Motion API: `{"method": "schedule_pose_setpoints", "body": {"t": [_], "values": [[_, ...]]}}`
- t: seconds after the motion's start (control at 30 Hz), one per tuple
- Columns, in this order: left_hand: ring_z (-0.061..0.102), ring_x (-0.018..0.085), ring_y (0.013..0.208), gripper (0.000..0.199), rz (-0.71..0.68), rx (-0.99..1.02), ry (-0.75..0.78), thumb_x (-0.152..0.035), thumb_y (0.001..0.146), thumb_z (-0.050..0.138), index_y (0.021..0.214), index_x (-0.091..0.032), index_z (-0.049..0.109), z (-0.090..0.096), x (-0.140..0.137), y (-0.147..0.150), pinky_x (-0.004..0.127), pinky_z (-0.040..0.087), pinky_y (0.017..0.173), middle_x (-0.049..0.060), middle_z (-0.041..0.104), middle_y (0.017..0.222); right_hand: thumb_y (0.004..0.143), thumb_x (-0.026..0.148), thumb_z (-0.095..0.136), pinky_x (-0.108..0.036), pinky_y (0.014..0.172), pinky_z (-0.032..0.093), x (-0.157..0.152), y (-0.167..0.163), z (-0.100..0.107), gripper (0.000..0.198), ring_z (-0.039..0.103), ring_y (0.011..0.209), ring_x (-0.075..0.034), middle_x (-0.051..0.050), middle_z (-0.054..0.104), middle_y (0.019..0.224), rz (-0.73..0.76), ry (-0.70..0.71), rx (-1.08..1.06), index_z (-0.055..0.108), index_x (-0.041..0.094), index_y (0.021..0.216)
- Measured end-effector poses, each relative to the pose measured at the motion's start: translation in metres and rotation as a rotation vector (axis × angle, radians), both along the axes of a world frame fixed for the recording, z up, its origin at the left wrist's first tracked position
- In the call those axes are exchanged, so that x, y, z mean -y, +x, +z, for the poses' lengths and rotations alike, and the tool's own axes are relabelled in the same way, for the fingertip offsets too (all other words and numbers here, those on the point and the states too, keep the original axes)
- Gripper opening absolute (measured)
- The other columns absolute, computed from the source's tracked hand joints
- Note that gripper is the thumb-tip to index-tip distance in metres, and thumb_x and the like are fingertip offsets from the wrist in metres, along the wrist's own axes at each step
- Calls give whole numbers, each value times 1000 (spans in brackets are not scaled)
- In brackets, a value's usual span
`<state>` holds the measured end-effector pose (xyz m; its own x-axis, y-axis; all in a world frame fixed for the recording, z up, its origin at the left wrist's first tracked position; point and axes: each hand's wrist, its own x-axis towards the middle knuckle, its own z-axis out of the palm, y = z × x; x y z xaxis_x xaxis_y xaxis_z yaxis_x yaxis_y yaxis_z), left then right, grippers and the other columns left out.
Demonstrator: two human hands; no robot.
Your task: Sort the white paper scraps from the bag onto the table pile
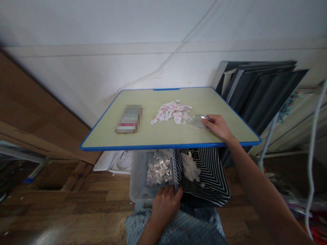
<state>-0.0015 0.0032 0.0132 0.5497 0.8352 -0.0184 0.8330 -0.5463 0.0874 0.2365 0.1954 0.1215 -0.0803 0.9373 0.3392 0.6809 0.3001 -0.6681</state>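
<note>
Clear dish (196,121) beside paper scraps (173,111)

Right hand (216,126) pinches the dish at the tabletop (153,137), just right of the scraps; we judge the step is working that edge. Left hand (167,202) grips the plastic bin (137,180) rim below. Next, we'd want a low, steady dish.

Hands: 2, left hand (167,202) and right hand (217,125). Table (153,137): 1. Clear plastic piece (196,121): 1. Pixelated object (129,119): 1. Translucent bin (138,178): 1. Striped container (213,170): 1. Scrap heaps (173,112): 3 (single scraps overlap, uncountable). Dark panels (265,90): several, exact number unclear.
</note>
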Motion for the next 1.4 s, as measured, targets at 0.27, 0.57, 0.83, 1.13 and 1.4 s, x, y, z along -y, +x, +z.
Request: {"method": "schedule_pose_setpoints", "body": {"t": [0.27,0.57,0.83,1.13,1.4], "values": [[54,22,79,40,5,3,2,-19,74,60,112,-19,48,-2,1,0,33,46,66,6,57,87,73,37,48,-23,45,23,5,-3,2,34,31,44,-7,4,34,43,94,23,57,41,16,46],[54,22,79,40,3,3,-13,-17,74,59,112,-19,48,0,1,0,33,46,65,6,57,86,74,39,49,-23,44,21,10,-3,4,37,28,44,-6,4,31,43,169,39,41,38,17,46],[54,22,80,40,10,-1,-24,-18,75,59,113,-20,47,0,0,0,33,46,67,6,58,87,75,37,47,-22,43,21,15,-20,5,38,25,42,-5,5,27,43,303,-62,60,33,18,45],[54,22,80,37,6,6,-26,-19,76,57,112,-19,48,1,1,0,33,45,66,6,57,88,76,30,45,-22,45,19,13,-88,-1,34,27,45,-5,5,28,45,439,-5,120,33,17,47],[54,22,79,37,0,23,-23,-18,76,58,111,-19,48,-1,0,0,33,45,66,6,57,87,79,32,44,-23,48,19,12,-107,-3,34,28,48,-6,5,30,49,502,-4,149,33,16,51]]}}
